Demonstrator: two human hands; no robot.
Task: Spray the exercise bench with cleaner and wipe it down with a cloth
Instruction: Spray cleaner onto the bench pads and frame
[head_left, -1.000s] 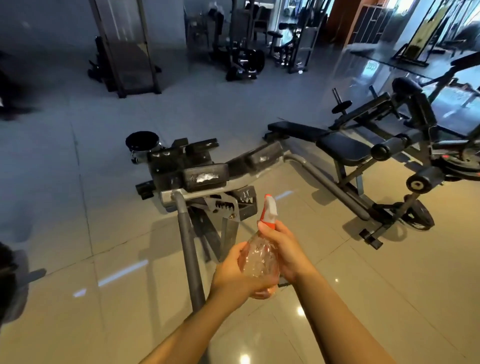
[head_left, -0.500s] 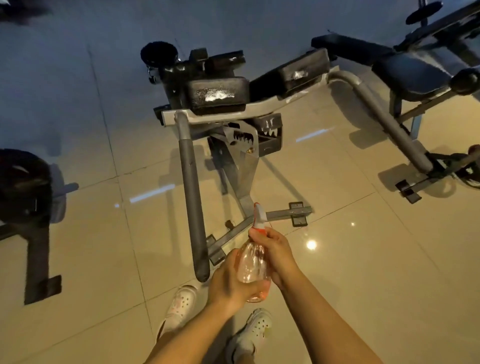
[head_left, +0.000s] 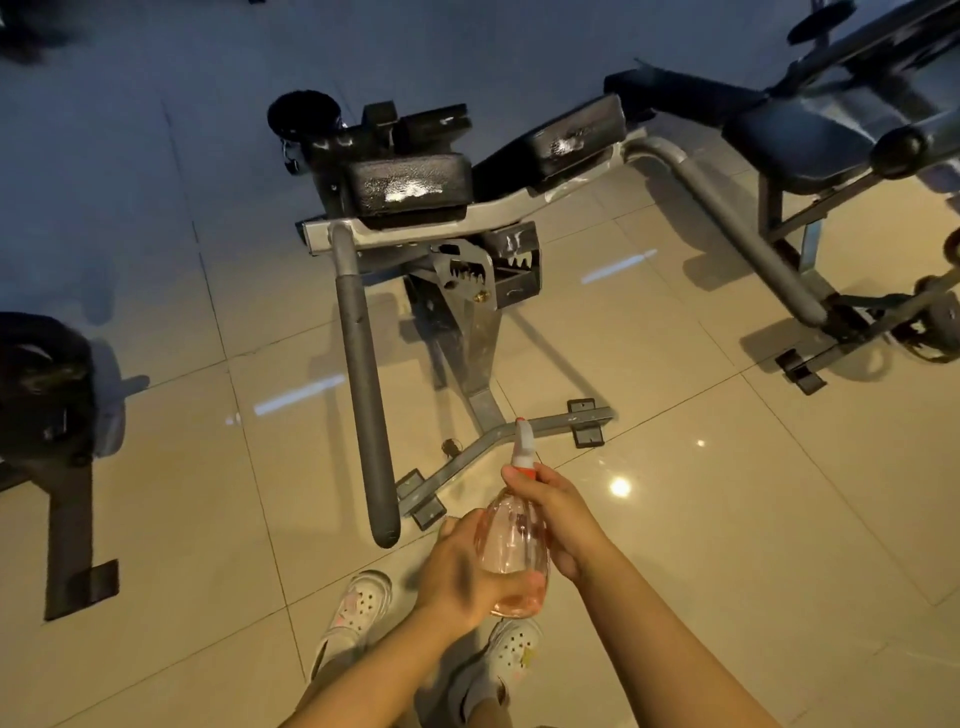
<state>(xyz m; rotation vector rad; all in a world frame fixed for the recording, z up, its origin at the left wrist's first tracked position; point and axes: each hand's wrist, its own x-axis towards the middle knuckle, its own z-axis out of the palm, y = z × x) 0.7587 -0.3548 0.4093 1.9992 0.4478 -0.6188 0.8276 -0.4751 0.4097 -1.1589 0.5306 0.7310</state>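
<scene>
left hand (head_left: 457, 564): fingers curl under bottle base at 6 o'clock; steadies it
spray bottle (head_left: 514, 545): clear, pink liquid approx. a third full at bottom; nozzle aims to 12
right hand (head_left: 553, 512): fingers wrap the neck by the orange trigger; grips firm
bench pad (head_left: 410, 189): at 12, well apart from nozzle; wet white patches show
step tip: judge closer reach needed; aim nozzle at dry pad areas, short squeezes
second pad (head_left: 569, 137): at 1 o'clock; wet patch too
cloth: not in view
</scene>
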